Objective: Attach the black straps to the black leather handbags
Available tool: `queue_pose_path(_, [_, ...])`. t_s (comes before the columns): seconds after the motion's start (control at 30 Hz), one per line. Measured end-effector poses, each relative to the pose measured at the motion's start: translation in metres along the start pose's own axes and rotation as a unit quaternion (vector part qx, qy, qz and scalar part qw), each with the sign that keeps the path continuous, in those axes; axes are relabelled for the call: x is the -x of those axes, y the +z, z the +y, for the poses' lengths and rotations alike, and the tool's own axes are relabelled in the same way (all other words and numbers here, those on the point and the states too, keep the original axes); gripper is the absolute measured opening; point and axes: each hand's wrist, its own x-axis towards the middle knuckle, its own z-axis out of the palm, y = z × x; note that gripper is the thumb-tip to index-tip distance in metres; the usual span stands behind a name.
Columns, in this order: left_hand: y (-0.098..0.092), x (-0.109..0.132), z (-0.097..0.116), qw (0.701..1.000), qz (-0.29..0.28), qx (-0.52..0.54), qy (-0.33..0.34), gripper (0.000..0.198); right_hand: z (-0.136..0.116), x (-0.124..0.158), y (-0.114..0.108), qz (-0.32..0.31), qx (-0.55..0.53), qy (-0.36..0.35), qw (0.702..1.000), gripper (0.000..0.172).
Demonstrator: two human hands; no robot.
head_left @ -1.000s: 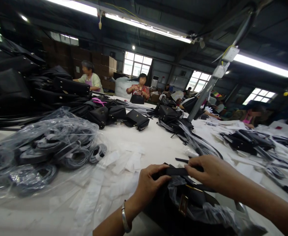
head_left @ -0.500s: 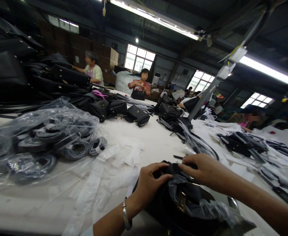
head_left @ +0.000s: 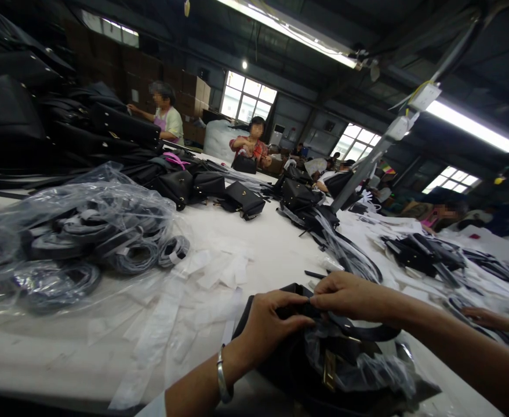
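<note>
A black handbag (head_left: 289,370) with gold hardware lies at the near edge of the table, its strap partly wrapped in clear plastic film (head_left: 380,370). My left hand (head_left: 267,324) pinches a black part at the bag's top, thumb and fingers curled round it. Close against it, my right hand (head_left: 345,295) has its fingertips closed on the same dark part, which looks like a strap end. The fingers hide most of what they grip. A gold buckle (head_left: 328,370) shows below my right hand.
Rolled grey straps (head_left: 137,255) in a clear plastic bag lie left. White strips (head_left: 163,336) are scattered beside them. Small black bags (head_left: 243,200) stand farther back, and a black pile (head_left: 102,127) rises left. A slanted metal pole (head_left: 359,171) stands right. Another person's hand (head_left: 489,318) reaches in there.
My right hand has moved slightly left, bringing its fingertips against my left hand's. A black strap now arcs beneath my right wrist. Another person's hand has appeared at the right edge.
</note>
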Motion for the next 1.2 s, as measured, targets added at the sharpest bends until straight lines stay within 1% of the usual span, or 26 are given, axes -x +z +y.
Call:
queue_pose_path(0.07, [0.002, 0.002, 0.000, 1.000, -0.006, 0.006, 0.001, 0.029, -0.004, 0.000, 0.006, 0.003, 0.015, -0.028, 0.999, 0.040])
queue_pose_path(0.1, [0.003, 0.003, 0.000, 1.000, -0.005, 0.004, -0.001, 0.028, -0.007, 0.000, 0.008, 0.013, 0.037, -0.041, 0.998, 0.041])
queue_pose_path(0.2, [0.003, 0.005, -0.001, 1.000, 0.013, -0.011, -0.015, 0.027, -0.011, 0.003, 0.014, 0.077, 0.131, -0.056, 0.987, 0.038])
queue_pose_path(0.27, [0.001, 0.006, 0.000, 0.999, 0.021, -0.021, -0.016, 0.028, -0.010, 0.005, 0.014, 0.095, 0.168, -0.056, 0.979, 0.035])
queue_pose_path(0.4, [0.000, 0.005, 0.001, 0.999, 0.018, -0.029, -0.004, 0.028, -0.001, 0.004, 0.014, 0.091, 0.167, -0.071, 0.979, 0.036])
queue_pose_path(0.53, [0.003, 0.003, -0.001, 0.999, 0.037, -0.029, -0.025, 0.028, 0.001, 0.001, 0.021, 0.118, 0.193, -0.062, 0.972, 0.035])
queue_pose_path(0.63, [0.000, 0.000, -0.001, 0.999, 0.033, -0.023, -0.029, 0.035, -0.002, 0.004, 0.027, 0.167, 0.239, -0.061, 0.955, 0.032])
queue_pose_path(0.7, [-0.005, -0.003, 0.001, 0.999, 0.017, -0.028, -0.028, 0.038, -0.004, 0.008, 0.031, 0.210, 0.267, -0.078, 0.937, 0.030])
queue_pose_path(0.73, [-0.008, -0.004, 0.003, 0.999, 0.007, -0.033, -0.029, 0.038, -0.004, 0.010, 0.032, 0.223, 0.272, -0.088, 0.932, 0.031])
queue_pose_path(0.8, [-0.013, -0.006, 0.006, 0.998, -0.008, -0.046, -0.035, 0.037, -0.003, 0.012, 0.034, 0.228, 0.266, -0.091, 0.932, 0.036])
queue_pose_path(0.87, [-0.015, -0.005, 0.007, 0.998, -0.005, -0.054, -0.043, 0.034, -0.001, 0.011, 0.035, 0.217, 0.263, -0.078, 0.937, 0.033])
queue_pose_path(0.97, [-0.016, 0.000, 0.005, 0.996, 0.032, -0.070, -0.036, 0.025, -0.001, 0.008, 0.035, 0.216, 0.258, -0.076, 0.938, 0.026])
queue_pose_path(1.03, [-0.016, 0.005, 0.004, 0.994, 0.056, -0.090, -0.007, 0.020, -0.002, 0.009, 0.034, 0.220, 0.243, -0.088, 0.941, 0.024])
queue_pose_path(1.13, [-0.016, 0.011, 0.006, 0.990, 0.086, -0.113, 0.026, 0.017, -0.005, 0.013, 0.032, 0.222, 0.229, -0.093, 0.943, 0.022])
queue_pose_path(1.2, [-0.015, 0.014, 0.009, 0.990, 0.099, -0.096, -0.001, 0.017, -0.005, 0.015, 0.032, 0.219, 0.232, -0.093, 0.943, 0.021])
